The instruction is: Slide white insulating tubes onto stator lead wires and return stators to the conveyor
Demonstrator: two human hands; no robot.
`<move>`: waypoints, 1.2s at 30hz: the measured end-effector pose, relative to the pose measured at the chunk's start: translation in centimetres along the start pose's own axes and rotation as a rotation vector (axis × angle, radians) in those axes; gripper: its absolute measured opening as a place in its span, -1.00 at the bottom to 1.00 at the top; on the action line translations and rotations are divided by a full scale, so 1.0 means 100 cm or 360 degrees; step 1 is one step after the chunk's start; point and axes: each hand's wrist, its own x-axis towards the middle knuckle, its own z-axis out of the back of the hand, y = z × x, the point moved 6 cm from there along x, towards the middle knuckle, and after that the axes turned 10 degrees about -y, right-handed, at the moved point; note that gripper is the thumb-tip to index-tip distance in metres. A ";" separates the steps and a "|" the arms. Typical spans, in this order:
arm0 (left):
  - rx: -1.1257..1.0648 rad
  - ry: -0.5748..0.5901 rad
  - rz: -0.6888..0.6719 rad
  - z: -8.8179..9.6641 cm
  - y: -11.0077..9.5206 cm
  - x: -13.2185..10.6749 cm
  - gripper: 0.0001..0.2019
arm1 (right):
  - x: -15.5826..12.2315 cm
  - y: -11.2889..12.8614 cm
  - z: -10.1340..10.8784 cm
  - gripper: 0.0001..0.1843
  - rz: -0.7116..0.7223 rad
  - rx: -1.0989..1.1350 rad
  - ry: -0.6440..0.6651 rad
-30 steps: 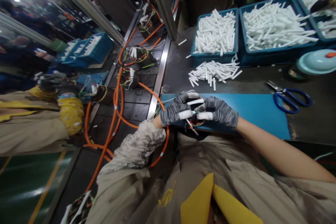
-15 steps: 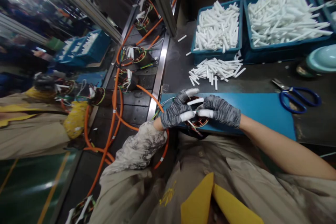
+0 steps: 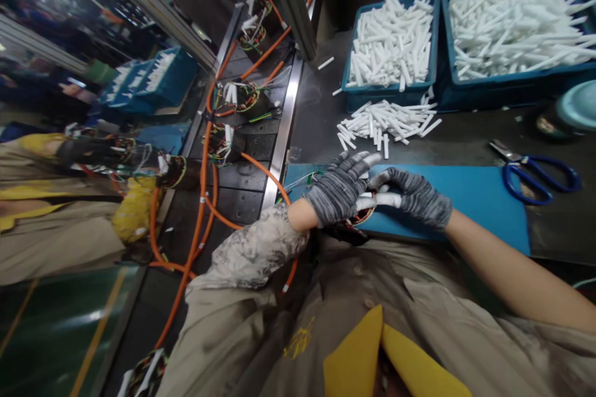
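A motor stator (image 3: pixel 362 218) with copper windings rests at the near edge of the blue mat (image 3: pixel 465 198), largely hidden under my hands. My left hand (image 3: pixel 339 189), in a grey knitted glove with white fingertips, lies across the top of the stator and holds it, its fingers reaching over the far side. At the stator's right side, my right hand (image 3: pixel 416 195), gloved alike, has thumb and fingers bent together close to the left thumb. Whatever sits in that pinch is too small to make out. Thin lead wires (image 3: pixel 300 181) stick out to the left of the stator.
Beyond the mat lies a pile of white sleeves (image 3: pixel 388 121), with blue bins (image 3: pixel 391 96) of sleeves behind. Blue-handled scissors (image 3: pixel 535 173) and a lidded jar (image 3: pixel 570 108) are on the right. Orange cables (image 3: pixel 205 167) and more stators (image 3: pixel 226 141) line the left track; a co-worker's yellow sleeve (image 3: pixel 137 208) is farther left.
My left hand has turned and slid right, now covering the stator and the white sleeve that showed on it. My right hand has shifted slightly right.
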 end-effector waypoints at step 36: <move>0.0436 -0.0843 0.0385 -0.006 0.006 -0.064 -0.31 | 0.088 0.000 0.043 -0.79 0.0699 -0.1379 -0.0177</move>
